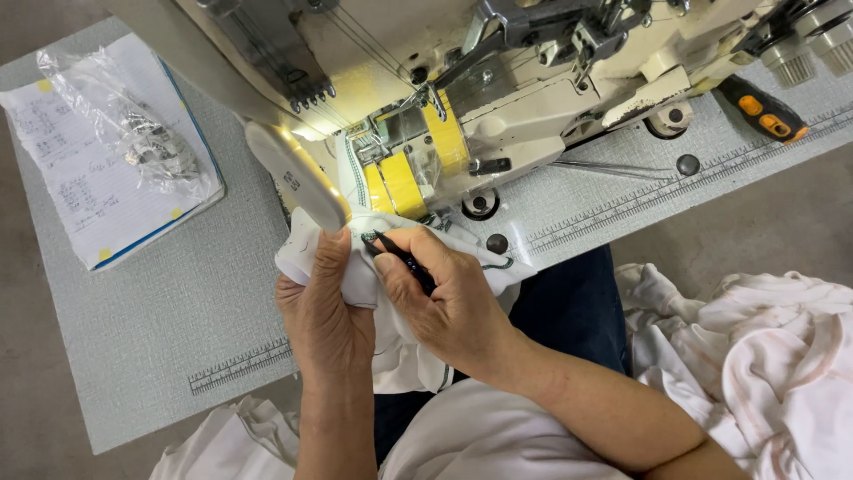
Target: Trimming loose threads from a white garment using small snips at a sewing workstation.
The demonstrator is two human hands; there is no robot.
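The left hand (pixel 324 307) is pinching a white knit garment with green-stitched edge (pixel 355 276); the right hand (pixel 444 298) is gripping a small black thread snipper (pixel 404 260) at 1 seam, trimming apparently underway, unfinished.

Both hands close together — left hand (pixel 324 307) pinching, right hand (pixel 444 298) curled.

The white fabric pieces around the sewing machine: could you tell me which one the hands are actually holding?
The small white piece with green stitching, pinched by both hands directly in front of the sewing machine. The white pile with pink lines lies untouched at right.
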